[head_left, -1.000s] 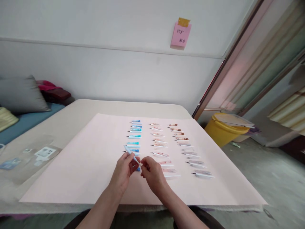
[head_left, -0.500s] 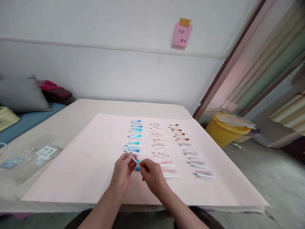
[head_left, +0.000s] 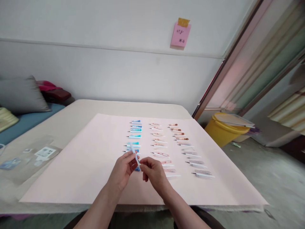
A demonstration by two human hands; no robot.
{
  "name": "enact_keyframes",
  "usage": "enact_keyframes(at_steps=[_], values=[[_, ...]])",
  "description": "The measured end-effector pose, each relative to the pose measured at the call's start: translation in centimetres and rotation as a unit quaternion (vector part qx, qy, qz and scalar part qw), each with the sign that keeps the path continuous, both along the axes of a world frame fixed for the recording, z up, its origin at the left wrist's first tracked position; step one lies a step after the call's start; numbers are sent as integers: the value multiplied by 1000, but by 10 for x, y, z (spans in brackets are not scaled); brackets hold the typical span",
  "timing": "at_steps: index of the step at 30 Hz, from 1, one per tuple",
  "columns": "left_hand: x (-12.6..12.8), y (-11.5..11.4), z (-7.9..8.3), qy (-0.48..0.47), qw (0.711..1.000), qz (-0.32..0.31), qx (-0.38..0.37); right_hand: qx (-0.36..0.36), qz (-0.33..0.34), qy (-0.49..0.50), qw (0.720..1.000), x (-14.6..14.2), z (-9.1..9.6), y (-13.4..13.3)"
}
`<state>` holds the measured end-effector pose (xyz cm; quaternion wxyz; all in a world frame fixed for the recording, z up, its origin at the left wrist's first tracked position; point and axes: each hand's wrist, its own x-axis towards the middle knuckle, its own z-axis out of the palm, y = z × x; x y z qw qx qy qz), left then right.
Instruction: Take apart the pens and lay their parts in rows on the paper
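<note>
My left hand (head_left: pixel 122 171) and my right hand (head_left: pixel 153 171) meet over the near middle of a pale pink sheet (head_left: pixel 90 159). Together they pinch a thin light-blue pen (head_left: pixel 133 153) that points up and away from me. Its lower end sits between the fingertips of both hands. Just beyond lie three rows of small pens: a blue row (head_left: pixel 135 136), a pink patterned row (head_left: pixel 159 143) and a brown and grey row (head_left: pixel 187 147).
The sheet covers a beige table (head_left: pixel 78 109). Clear packets with labels (head_left: pixel 35 156) lie at the table's left edge. A grey pillow (head_left: pixel 21 93) is at the far left. A yellow bucket (head_left: pixel 222 130) stands on the floor at right. A pink note (head_left: pixel 180 34) hangs on the wall.
The pen in my hands has swung from leaning left to nearly upright. My right hand has crept slightly left toward the left hand.
</note>
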<state>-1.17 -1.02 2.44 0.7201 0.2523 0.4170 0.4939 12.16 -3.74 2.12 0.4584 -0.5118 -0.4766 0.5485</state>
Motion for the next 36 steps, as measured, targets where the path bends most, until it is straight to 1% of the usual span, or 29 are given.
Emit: enact_keyframes(at_steps=[5, 8, 13, 15, 18, 19, 23, 28, 36], values=[[1, -1, 0, -10, 1000, 3, 15, -3, 15, 4, 1000, -1, -2, -2], [2, -2, 2, 0, 1000, 6, 11, -15, 13, 6, 1000, -2, -4, -3], [3, 0, 3, 27, 999, 30, 10, 8, 20, -44, 999, -2, -3, -4], [0, 4, 0, 32, 997, 63, 10, 17, 23, -70, 997, 0, -3, -4], [-7, 11, -6, 35, 990, 136, 17, 15, 29, -87, 996, 2, -3, -6], [-8, 14, -7, 34, 988, 147, 19, 12, 31, -87, 996, 3, -3, -7], [-11, 17, -9, 20, 990, 137, 7, 4, 26, -76, 997, 3, -2, -10], [-14, 16, -5, 12, 990, 141, 2, 2, 20, -96, 995, 0, -1, -9], [-18, 17, -2, 21, 995, 95, -7, 30, 15, -114, 993, 4, -3, -10]])
